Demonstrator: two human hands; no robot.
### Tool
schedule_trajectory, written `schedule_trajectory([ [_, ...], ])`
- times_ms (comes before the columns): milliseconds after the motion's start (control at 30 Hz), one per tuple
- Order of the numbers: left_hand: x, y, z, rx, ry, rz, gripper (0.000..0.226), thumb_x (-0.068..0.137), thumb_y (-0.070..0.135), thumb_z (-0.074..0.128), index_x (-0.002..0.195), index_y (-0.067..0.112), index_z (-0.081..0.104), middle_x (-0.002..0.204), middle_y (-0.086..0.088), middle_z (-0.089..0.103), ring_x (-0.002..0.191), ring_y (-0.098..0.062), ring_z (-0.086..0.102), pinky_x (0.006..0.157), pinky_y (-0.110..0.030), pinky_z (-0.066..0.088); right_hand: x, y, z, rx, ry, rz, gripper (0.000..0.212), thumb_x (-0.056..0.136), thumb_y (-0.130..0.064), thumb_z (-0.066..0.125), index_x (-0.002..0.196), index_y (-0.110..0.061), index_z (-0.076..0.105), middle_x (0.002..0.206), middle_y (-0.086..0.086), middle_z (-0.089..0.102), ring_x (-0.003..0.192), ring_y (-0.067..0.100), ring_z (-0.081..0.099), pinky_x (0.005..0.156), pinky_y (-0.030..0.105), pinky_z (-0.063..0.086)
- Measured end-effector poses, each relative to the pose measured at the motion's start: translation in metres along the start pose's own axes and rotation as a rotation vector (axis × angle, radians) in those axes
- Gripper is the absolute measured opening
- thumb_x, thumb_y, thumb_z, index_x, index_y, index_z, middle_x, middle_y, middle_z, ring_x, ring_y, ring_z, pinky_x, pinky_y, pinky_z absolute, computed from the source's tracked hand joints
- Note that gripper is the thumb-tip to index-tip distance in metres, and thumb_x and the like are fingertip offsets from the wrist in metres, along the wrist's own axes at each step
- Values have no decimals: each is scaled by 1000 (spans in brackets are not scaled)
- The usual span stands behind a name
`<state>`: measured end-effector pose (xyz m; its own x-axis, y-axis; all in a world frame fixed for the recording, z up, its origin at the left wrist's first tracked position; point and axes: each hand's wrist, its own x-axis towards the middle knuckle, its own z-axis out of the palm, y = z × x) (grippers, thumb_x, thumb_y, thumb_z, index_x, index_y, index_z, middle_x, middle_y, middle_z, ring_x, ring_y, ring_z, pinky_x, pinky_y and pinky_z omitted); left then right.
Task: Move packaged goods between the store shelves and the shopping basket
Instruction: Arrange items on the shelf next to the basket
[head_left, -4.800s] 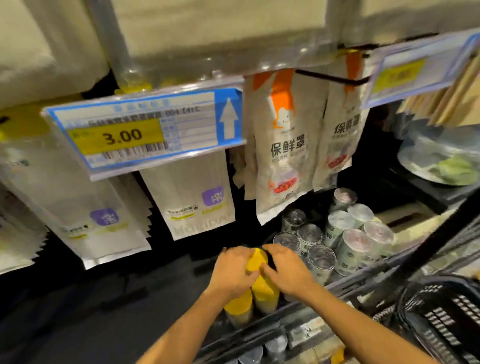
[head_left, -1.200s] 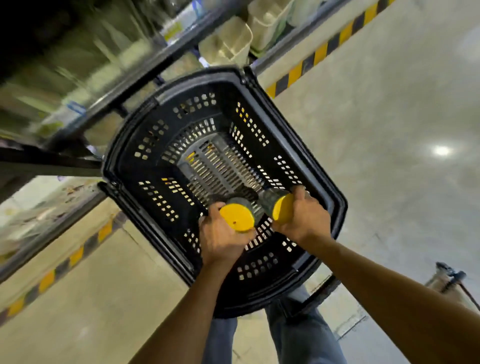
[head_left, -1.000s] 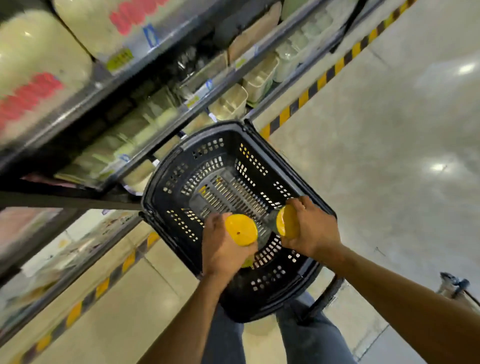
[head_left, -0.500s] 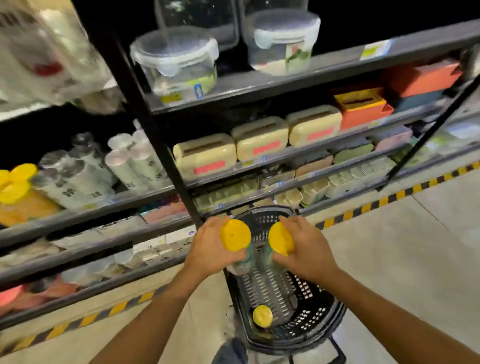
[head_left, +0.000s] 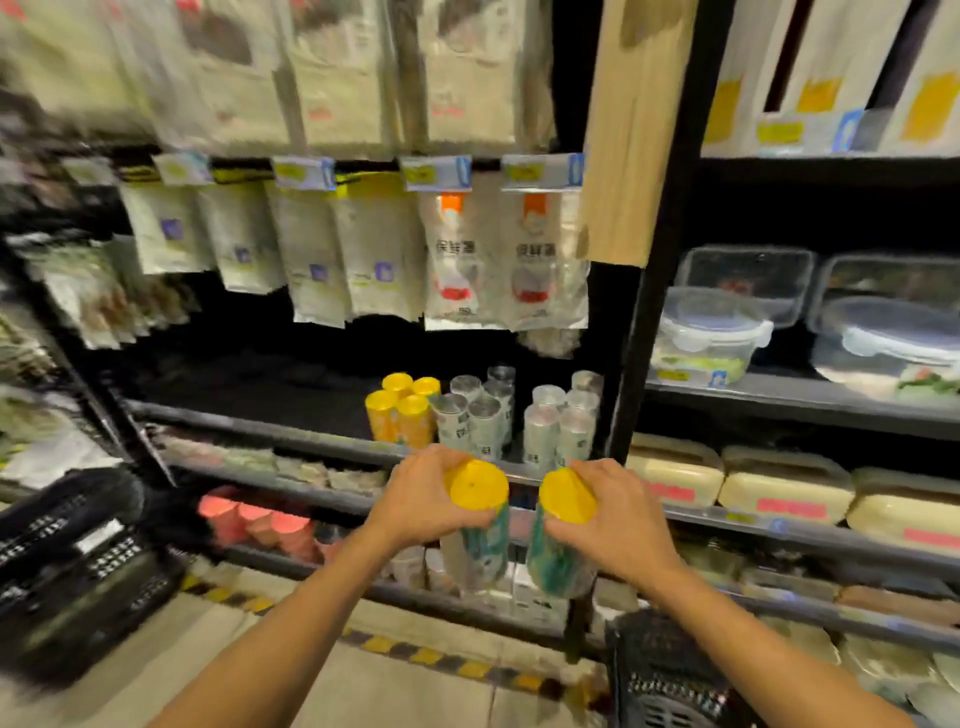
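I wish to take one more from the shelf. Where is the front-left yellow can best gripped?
Round its upper side wall, from the front-left: the yellow can stands upright and its left side is free, while other cans crowd its right and back.

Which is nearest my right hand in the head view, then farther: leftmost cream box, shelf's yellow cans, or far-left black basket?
1. Leftmost cream box, just right of the right hand.
2. Yellow cans, up-left on the shelf.
3. Black basket, far left.
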<state>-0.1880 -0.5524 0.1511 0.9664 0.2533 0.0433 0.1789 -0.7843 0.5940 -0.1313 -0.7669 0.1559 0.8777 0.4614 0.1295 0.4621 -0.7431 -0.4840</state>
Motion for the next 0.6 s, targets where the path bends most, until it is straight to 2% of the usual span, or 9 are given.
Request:
schedule_trajectory([
  [100, 10, -35, -42, 6, 67, -26, 97, 40, 69, 63, 125, 21, 59, 122, -3, 59, 111, -21, 55, 88, -34, 46, 38, -39, 17, -32, -22, -37, 73, 70, -61, 64, 132, -25, 50, 124, -2, 55, 114, 18, 52, 85, 30, 41],
  [167, 21, -63, -69, -3, 121, -33, 97, 34, 72, 53, 118, 24, 63, 114, -3, 62, 105, -20, 57, 83, -32, 46, 62, -68, 30, -15, -2, -62, 66, 70, -58, 67, 125, -24, 56, 120, -1, 57, 111, 19, 53, 82, 31, 41],
  [233, 35, -92, -98, -1, 136, -51, 97, 35, 71, 59, 120, 24, 62, 114, -2, 62, 105, -19, 57, 83, -30, 45, 86, -97, 43, 2, 12, -65, 58, 72, -52, 70, 121, -23, 59, 116, 0, 58, 108, 19, 54, 79, 30, 40],
  [300, 51, -120, -123, -14, 141, -75, 93, 45, 60, 78, 127, 22, 59, 121, -1, 60, 110, -17, 55, 88, -31, 44, 110, -126, 56, 16, 18, -56, 54, 72, -49, 72, 117, -23, 62, 111, 1, 60, 105, 20, 55, 77, 30, 40],
  [400, 76, -161, -155, -36, 169, -63, 86, 54, 45, 88, 129, 20, 56, 127, -1, 58, 116, -17, 53, 93, -30, 42, 148, -164, 77, 93, 54, -14, 39, 62, -59, 64, 83, -26, 66, 78, -7, 61, 83, 20, 61, 57, 27, 39],
  [433, 84, -174, -163, -35, 172, -48, 84, 58, 42, 88, 131, 19, 55, 129, -1, 56, 118, -18, 51, 94, -30, 42, 159, -176, 83, 104, 63, 0, 40, 61, -60, 63, 81, -26, 65, 74, -8, 59, 80, 19, 61, 55, 28, 38],
  [467, 94, -186, -171, -34, 174, -35, 82, 61, 40, 87, 133, 19, 53, 131, -1, 55, 119, -18, 50, 94, -29, 41, 172, -185, 91, 106, 67, 5, 41, 63, -57, 66, 90, -26, 67, 81, -5, 61, 85, 20, 61, 60, 30, 41],
  [533, 113, -207, -183, -24, 177, -15, 81, 62, 39, 86, 133, 18, 53, 131, -2, 55, 119, -18, 50, 94, -28, 40, 197, -199, 105, 63, 69, 9, 61, 67, -54, 71, 120, -25, 61, 109, 1, 62, 104, 23, 58, 77, 34, 45],
  [600, 133, -226, -191, -39, 163, -21, 82, 62, 39, 86, 133, 16, 52, 131, -2, 55, 120, -18, 50, 93, -28, 40, 221, -210, 118, 58, 70, 20, 76, 66, -58, 69, 132, -24, 54, 121, 2, 59, 112, 24, 56, 81, 35, 46],
])
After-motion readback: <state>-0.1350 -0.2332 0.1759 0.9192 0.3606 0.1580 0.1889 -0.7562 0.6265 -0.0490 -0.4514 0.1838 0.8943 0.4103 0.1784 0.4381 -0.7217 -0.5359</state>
